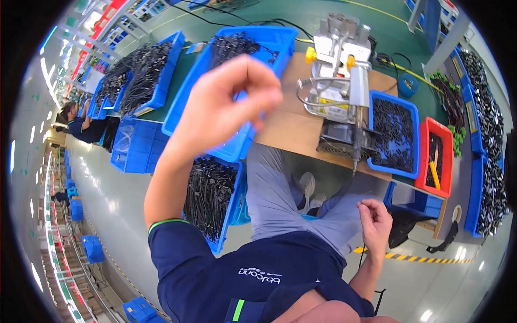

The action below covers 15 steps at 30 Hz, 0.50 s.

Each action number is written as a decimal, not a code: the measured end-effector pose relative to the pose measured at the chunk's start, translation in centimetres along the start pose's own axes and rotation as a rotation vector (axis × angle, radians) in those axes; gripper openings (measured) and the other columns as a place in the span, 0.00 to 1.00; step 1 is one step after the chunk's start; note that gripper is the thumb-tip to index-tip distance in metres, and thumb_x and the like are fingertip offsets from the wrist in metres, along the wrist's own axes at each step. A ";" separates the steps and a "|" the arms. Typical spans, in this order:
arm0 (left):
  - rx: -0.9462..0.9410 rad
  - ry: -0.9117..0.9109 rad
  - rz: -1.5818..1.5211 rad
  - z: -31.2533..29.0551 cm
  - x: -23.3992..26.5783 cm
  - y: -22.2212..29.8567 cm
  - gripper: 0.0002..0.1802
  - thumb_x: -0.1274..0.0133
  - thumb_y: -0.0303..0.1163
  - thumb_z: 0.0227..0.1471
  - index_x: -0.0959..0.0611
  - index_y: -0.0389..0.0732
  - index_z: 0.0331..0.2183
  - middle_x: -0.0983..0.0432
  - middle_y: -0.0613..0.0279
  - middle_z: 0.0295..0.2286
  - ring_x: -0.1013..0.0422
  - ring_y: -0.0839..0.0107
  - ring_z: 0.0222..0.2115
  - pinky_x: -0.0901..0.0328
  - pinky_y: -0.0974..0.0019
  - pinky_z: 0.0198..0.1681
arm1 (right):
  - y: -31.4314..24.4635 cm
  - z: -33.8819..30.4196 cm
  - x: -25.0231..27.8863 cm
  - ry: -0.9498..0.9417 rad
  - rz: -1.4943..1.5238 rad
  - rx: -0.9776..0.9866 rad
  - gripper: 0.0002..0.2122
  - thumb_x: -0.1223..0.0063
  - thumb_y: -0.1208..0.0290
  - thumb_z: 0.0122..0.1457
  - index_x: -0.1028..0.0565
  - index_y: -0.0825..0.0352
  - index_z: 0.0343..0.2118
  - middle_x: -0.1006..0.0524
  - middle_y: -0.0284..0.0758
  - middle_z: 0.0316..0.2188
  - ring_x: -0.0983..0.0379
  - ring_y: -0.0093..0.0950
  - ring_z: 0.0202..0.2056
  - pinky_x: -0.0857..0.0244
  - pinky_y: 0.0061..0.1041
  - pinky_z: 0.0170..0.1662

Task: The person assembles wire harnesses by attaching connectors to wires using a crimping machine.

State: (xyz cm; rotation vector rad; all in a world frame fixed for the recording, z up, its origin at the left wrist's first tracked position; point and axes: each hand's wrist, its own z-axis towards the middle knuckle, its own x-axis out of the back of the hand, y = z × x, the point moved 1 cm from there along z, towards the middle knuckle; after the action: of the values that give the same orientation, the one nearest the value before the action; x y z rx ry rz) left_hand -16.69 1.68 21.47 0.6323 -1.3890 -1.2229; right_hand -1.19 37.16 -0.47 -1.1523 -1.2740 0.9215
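My left hand (229,105) is raised over a long blue tray (177,107) holding black cables (232,47). Its fingers curl toward the thumb, slightly blurred, and I cannot make out anything between them. Down by my right thigh, my right hand (375,223) is closed in a pinch. A thin black cable (361,257) hangs beneath it, its upper end hidden in the fingers. In front of me a bench machine (342,81) with yellow knobs stands on a brown board (285,121); its narrow tip points toward my lap.
Right of the machine are a blue tray of small black parts (396,129) and a red bin (447,177) with a yellow tool (433,173). More black cables (210,199) fill a bin beside my left leg. Farther left stand cable-filled bins (142,75); another person (86,126) sits beyond.
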 end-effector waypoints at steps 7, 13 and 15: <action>0.408 -0.361 -0.356 -7.8 -9.1 -5.1 0.11 0.36 0.30 0.62 0.17 0.35 0.44 0.19 0.65 0.34 0.24 0.80 0.34 0.25 0.73 0.33 | -5.9 1.8 -2.3 -0.128 0.422 0.249 0.09 0.43 0.89 0.62 0.21 0.73 0.43 0.21 0.40 0.43 0.27 0.18 0.37 0.34 0.15 0.38; 0.412 -0.372 -0.499 -10.8 -15.7 -9.9 0.08 0.37 0.30 0.63 0.16 0.36 0.40 0.23 0.66 0.34 0.26 0.80 0.33 0.27 0.73 0.32 | -6.6 1.9 -3.5 -0.280 0.362 0.184 0.08 0.41 0.86 0.63 0.21 0.73 0.44 0.19 0.41 0.43 0.25 0.20 0.38 0.32 0.18 0.41; 0.376 -0.287 -0.584 -11.3 -16.8 -10.5 0.08 0.38 0.31 0.63 0.16 0.37 0.40 0.24 0.68 0.34 0.28 0.82 0.33 0.32 0.74 0.31 | -5.7 1.4 -3.7 -0.343 0.338 0.054 0.08 0.41 0.86 0.64 0.21 0.73 0.44 0.18 0.40 0.43 0.24 0.20 0.39 0.30 0.18 0.43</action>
State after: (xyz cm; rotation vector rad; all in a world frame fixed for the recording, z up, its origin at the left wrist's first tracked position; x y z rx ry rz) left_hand -5.00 9.84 3.72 1.2243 -1.7645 -1.5638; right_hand -3.44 32.54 4.17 -1.2240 -1.3358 1.4448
